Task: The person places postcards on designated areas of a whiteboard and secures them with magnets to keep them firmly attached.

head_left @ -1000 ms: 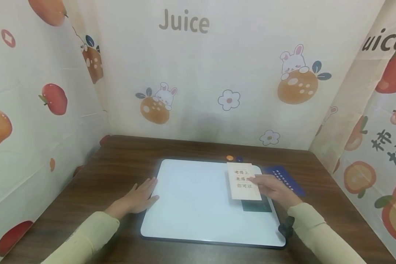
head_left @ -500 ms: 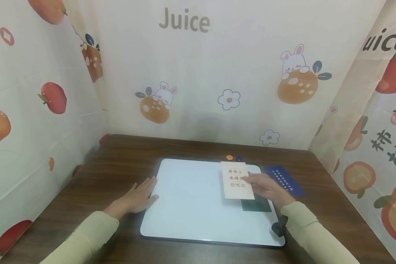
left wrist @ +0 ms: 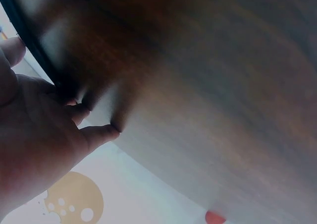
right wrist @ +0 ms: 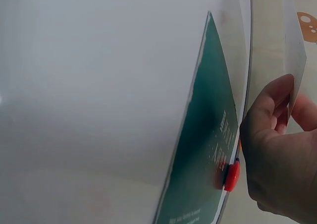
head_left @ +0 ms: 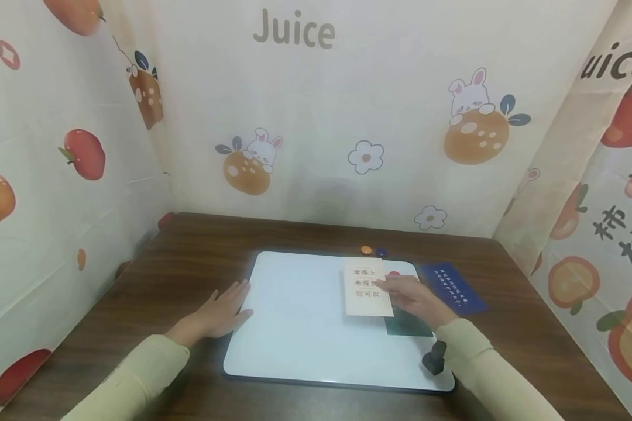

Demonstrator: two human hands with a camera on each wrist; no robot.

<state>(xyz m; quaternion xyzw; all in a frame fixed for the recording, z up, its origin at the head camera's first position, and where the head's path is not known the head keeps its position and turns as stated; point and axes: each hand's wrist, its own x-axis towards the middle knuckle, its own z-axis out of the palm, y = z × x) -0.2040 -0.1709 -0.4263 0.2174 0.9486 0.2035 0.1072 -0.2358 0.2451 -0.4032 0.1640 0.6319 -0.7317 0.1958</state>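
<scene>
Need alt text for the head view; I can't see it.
The right hand pinches a printed cream card over a whiteboard, partly hiding a green card. The left hand rests at the board's left edge. A blue card lies right of the board, an orange disc and a blue disc near its far edge.

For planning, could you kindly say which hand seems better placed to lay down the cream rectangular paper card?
Probably the right hand: it pinches the cream rectangular paper card over the white rectangular board; the left hand rests at the board's left edge.
</scene>
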